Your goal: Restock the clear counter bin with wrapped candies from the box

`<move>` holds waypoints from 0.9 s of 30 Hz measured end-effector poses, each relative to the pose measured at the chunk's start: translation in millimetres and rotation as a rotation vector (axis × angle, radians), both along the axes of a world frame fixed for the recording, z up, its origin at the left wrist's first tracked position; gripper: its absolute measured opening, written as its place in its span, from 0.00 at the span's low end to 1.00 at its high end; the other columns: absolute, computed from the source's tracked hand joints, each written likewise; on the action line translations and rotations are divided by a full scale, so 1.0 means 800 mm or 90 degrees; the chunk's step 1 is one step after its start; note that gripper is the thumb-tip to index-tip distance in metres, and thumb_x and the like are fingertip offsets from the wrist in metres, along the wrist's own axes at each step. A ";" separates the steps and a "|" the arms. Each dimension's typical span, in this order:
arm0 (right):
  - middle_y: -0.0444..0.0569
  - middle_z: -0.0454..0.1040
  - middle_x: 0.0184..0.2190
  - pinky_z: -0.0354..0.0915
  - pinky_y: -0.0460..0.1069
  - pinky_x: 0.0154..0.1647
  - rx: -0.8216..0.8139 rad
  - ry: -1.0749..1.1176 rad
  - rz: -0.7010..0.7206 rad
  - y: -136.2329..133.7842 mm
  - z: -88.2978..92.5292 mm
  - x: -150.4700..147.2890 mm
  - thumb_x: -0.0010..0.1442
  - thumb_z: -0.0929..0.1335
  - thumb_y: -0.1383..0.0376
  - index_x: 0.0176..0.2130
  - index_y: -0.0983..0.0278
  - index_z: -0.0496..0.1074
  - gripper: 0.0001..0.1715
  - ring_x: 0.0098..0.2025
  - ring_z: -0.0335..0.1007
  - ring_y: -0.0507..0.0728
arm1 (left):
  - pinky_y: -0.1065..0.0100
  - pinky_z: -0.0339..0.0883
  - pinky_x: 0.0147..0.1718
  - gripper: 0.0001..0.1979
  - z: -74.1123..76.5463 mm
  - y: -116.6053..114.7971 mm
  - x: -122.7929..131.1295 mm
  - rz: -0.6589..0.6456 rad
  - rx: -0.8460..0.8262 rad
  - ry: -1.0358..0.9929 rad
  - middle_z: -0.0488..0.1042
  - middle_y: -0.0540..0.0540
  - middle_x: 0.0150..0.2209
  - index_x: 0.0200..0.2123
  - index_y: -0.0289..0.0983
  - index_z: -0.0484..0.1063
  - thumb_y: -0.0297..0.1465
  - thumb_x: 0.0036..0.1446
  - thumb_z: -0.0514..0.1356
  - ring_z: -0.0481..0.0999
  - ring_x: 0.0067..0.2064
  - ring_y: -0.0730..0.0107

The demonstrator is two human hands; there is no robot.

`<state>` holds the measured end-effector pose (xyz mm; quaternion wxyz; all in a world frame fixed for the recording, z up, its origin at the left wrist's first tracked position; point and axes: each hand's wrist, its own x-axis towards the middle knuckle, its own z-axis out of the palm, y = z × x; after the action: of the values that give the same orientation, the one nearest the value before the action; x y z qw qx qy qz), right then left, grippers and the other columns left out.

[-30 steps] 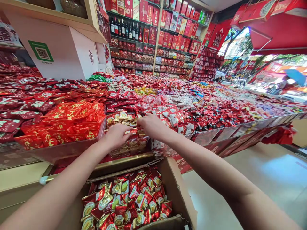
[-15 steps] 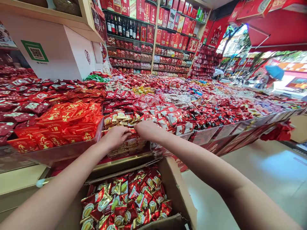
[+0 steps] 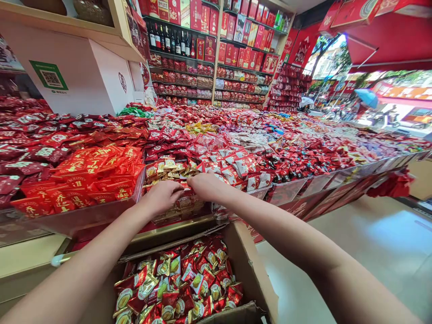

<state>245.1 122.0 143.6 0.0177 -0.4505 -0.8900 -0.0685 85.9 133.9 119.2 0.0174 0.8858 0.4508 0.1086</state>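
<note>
My left hand and my right hand meet at the front edge of a clear bin of small wrapped candies. Its candies have gold and red wrappers with a yellow fruit picture. The fingers of both hands are curled in, with a bit of red wrapper between the fingertips; my right fingertips are mostly hidden behind the hand. Below my forearms stands an open cardboard box holding many similar red and gold candies.
Left of my hands is a bin of bright red packets. To the right, white and red packets and a long row of candy bins line the counter. A white block with a QR sign stands behind. Shelves hold bottles and red boxes.
Both hands stay at the bin's front edge, with the fingertips shifting very slightly. The view tilts a little. Outside, the blue umbrella appears farther left.
</note>
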 end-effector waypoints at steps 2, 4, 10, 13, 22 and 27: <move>0.52 0.74 0.35 0.60 0.54 0.37 0.002 0.004 -0.006 -0.001 -0.002 0.003 0.56 0.57 0.72 0.38 0.66 0.65 0.12 0.39 0.69 0.59 | 0.69 0.64 0.34 0.16 0.001 0.000 -0.002 0.006 -0.005 -0.002 0.79 0.43 0.36 0.37 0.37 0.73 0.33 0.53 0.48 0.75 0.37 0.64; 0.52 0.73 0.34 0.60 0.54 0.36 0.009 0.005 -0.010 -0.003 -0.002 0.005 0.55 0.58 0.72 0.38 0.66 0.65 0.12 0.39 0.68 0.59 | 0.69 0.64 0.34 0.15 0.003 0.000 -0.002 0.011 -0.009 -0.006 0.79 0.45 0.36 0.37 0.39 0.73 0.33 0.52 0.49 0.75 0.37 0.65; 0.54 0.71 0.35 0.58 0.52 0.38 0.101 0.074 0.065 -0.038 0.016 0.005 0.56 0.58 0.71 0.37 0.68 0.66 0.10 0.39 0.65 0.58 | 0.71 0.64 0.32 0.14 0.006 0.000 0.001 0.007 -0.019 -0.007 0.79 0.46 0.35 0.35 0.39 0.74 0.32 0.51 0.49 0.76 0.35 0.67; 0.52 0.71 0.32 0.58 0.48 0.37 0.001 0.135 0.150 -0.076 -0.001 0.005 0.57 0.59 0.66 0.35 0.68 0.67 0.11 0.36 0.65 0.55 | 0.69 0.65 0.32 0.14 0.004 0.000 0.000 0.008 -0.012 -0.015 0.79 0.45 0.35 0.35 0.37 0.74 0.33 0.52 0.49 0.76 0.35 0.65; 0.64 0.65 0.47 0.63 0.56 0.39 -0.379 0.008 -0.180 -0.121 -0.221 0.028 0.42 0.70 0.63 0.45 0.70 0.66 0.30 0.46 0.63 0.69 | 0.67 0.61 0.46 0.15 0.008 -0.033 -0.016 0.011 0.103 -0.133 0.74 0.41 0.42 0.41 0.33 0.70 0.33 0.54 0.50 0.70 0.45 0.66; 0.61 0.55 0.54 0.64 0.53 0.40 -0.322 0.046 -0.302 -0.117 -0.269 0.027 0.46 0.67 0.67 0.49 0.66 0.62 0.29 0.49 0.61 0.66 | 0.72 0.64 0.41 0.10 -0.057 -0.124 -0.031 -0.134 0.011 -0.239 0.77 0.48 0.34 0.39 0.40 0.70 0.28 0.53 0.53 0.73 0.38 0.72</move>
<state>266.9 28.5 -71.3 -0.0796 -0.6372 -0.7481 0.1675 60.7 34.8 73.8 0.1046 0.8926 0.3433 0.2730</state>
